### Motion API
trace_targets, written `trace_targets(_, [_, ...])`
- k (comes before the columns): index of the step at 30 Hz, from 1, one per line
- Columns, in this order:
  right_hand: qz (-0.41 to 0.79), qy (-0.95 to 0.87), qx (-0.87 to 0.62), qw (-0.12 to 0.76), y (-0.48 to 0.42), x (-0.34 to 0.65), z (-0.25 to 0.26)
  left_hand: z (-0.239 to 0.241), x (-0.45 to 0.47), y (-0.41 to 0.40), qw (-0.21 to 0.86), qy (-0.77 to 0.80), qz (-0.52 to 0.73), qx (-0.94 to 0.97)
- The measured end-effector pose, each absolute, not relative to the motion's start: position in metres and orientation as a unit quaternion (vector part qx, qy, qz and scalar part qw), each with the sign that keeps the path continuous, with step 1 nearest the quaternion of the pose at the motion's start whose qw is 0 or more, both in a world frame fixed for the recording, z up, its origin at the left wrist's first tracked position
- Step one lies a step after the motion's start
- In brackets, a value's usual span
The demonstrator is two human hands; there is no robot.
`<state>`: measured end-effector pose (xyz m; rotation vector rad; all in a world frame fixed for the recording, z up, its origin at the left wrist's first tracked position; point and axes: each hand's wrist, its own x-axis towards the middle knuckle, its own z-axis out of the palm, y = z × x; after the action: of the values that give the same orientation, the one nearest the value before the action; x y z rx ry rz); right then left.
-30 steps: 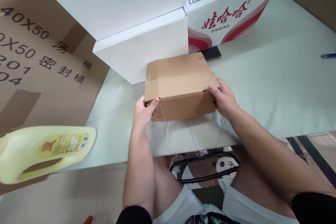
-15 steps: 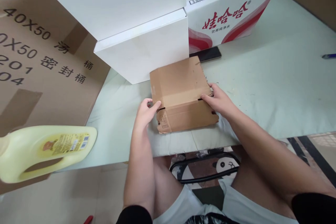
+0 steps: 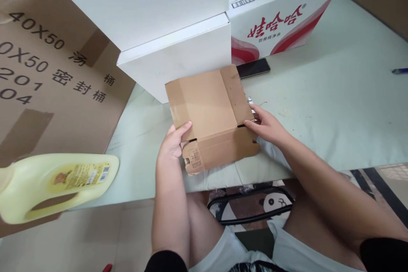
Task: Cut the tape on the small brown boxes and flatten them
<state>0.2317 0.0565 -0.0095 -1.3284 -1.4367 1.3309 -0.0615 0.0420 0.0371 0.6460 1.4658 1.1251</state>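
A small brown cardboard box (image 3: 208, 114) rests near the front edge of the pale green table (image 3: 334, 106), its lid panel raised and its flaps splayed outward. My left hand (image 3: 174, 146) grips the box's left side, thumb on top of the lid edge. My right hand (image 3: 266, 125) holds the right side, fingers pinching at the slot where the lid meets the front panel. Both hands are closed on the cardboard.
Stacked white boxes (image 3: 172, 29) stand right behind the small box. A white-and-red printed carton (image 3: 280, 12) sits at the back right, a black phone (image 3: 253, 68) in front of it. A big brown carton (image 3: 47, 76) and a yellow jug (image 3: 54, 182) are on the left. A blue pen (image 3: 400, 70) lies far right.
The closed box has been opened: the lid lifted up and back and the side flaps came out. Both hands shifted slightly along the box's sides.
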Motion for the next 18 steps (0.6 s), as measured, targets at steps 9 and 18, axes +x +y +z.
trace_targets(9, [0.222, -0.671, -0.619, 0.342, 0.131, 0.256, -0.010, 0.043, -0.079, 0.038, 0.558, 0.600, 0.505, 0.273])
trace_targets(18, [0.174, -0.778, -0.599, 0.079, 0.294, 0.265, -0.006, 0.045, -0.093, 0.036, 0.521, 0.605, 0.547, 0.250])
